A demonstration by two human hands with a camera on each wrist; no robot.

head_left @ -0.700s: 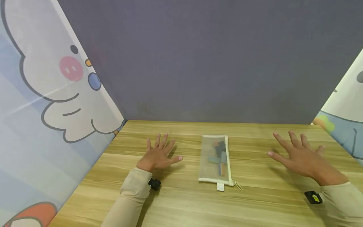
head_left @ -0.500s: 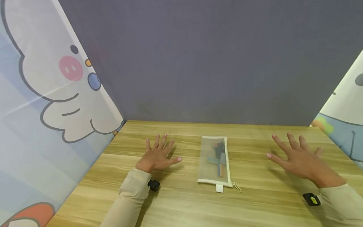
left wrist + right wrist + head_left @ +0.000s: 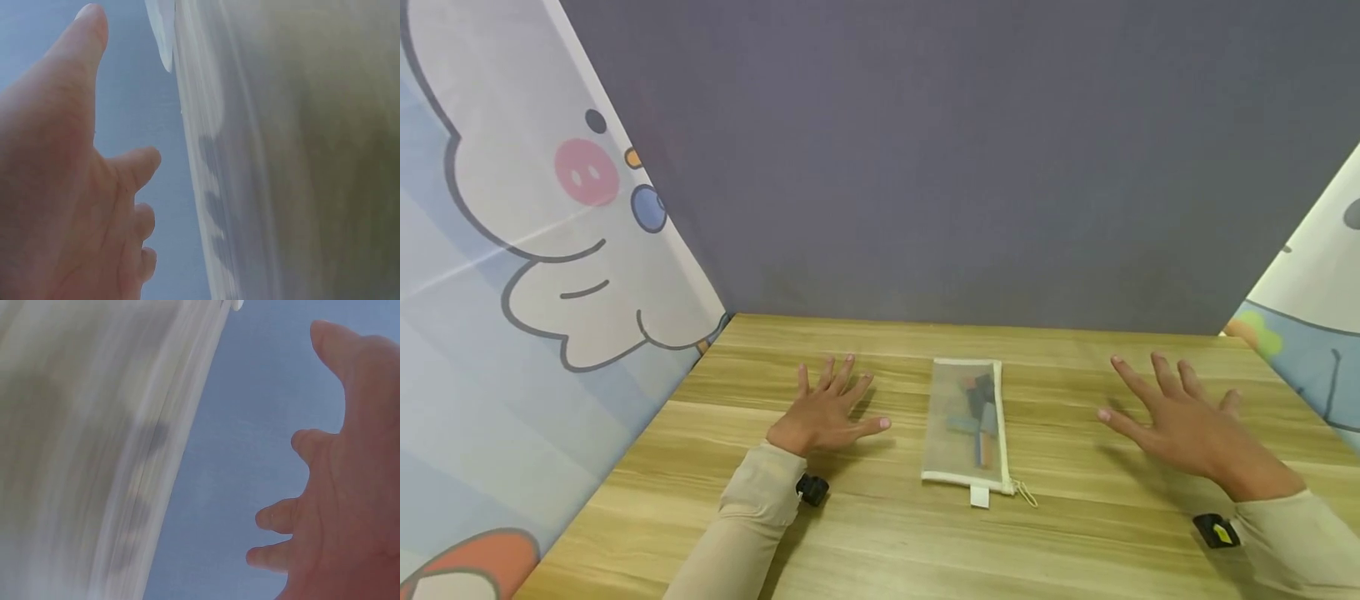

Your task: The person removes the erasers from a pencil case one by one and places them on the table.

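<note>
A mesh zip pouch (image 3: pixel 951 396) with white edging lies flat on the wooden table (image 3: pixel 880 550) between the two hands. Through its mesh show several small blocks (image 3: pixel 988 419), dark, grey-blue and orange; their exact kind is too blurred to tell. To the left of the pouch, my left hand (image 3: pixel 823 419) hovers over the table with fingers spread, holding nothing. My right hand (image 3: pixel 1187 429) is off to the pouch's right, also spread and holding nothing. Both wrist views show the palms apart from the tabletop, with finger shadows on the wood.
A dark grey panel (image 3: pixel 962 167) rises behind the table's back edge. Cartoon-printed cloth stands at the left (image 3: pixel 490 333) and right (image 3: pixel 1318 333). The pouch's zipper cord (image 3: pixel 1025 493) and white tag (image 3: pixel 980 497) point toward the near side.
My left hand has shifted slightly right, and my right hand slightly left, toward the pouch. The pouch stays where it lies; the head view has tilted a little.
</note>
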